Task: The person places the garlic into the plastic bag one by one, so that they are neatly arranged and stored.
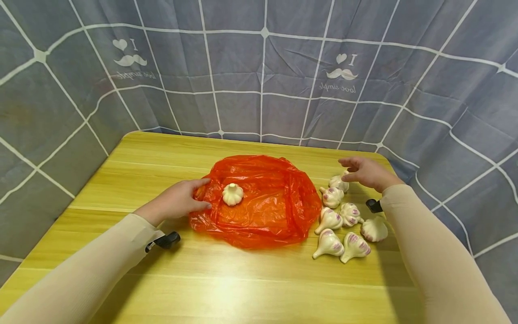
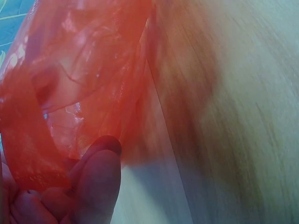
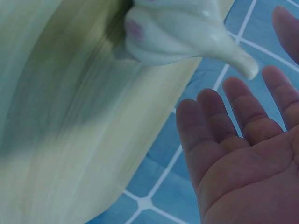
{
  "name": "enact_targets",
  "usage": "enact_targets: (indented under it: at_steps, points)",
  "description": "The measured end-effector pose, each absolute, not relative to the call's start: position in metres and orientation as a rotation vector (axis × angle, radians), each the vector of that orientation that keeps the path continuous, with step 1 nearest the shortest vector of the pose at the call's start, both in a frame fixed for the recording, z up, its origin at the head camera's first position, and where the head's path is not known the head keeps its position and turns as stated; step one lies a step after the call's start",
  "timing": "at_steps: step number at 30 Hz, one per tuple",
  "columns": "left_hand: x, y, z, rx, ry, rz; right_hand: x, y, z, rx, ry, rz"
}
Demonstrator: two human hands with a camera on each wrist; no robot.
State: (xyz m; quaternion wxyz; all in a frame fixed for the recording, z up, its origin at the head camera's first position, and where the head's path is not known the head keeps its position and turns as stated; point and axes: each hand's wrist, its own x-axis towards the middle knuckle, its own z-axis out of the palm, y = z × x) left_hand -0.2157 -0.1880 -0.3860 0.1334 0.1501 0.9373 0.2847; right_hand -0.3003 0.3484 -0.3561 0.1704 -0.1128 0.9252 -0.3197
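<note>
From my station I watch the left grip (image 1: 178,200) hold the left side of a crumpled red plastic bag (image 1: 259,211) on the wooden desk (image 1: 226,288). One garlic bulb (image 1: 232,195) sits stem up on the red plastic, near that side. My right grip (image 1: 368,173) hangs with loose fingers over the farthest of seven garlic bulbs (image 1: 350,213) clustered right of the bag. A grey curtain (image 1: 243,63) with white lines stands behind.

Table (image 1: 259,299), yellow wood-grain. Curtain (image 1: 238,58), grey-blue, white-gridded, nine through three o'clock; moustache prints (image 1: 341,74) at eleven and one.
</note>
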Motion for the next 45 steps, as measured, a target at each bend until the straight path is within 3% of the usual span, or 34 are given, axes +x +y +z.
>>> enact_targets:
  at_steps: [45]
  points:
    - [-0.217, -0.189, -0.39, 0.405, 2.697, 0.851, -0.303, 0.354, -0.392, -0.291, 2.619, -0.879]
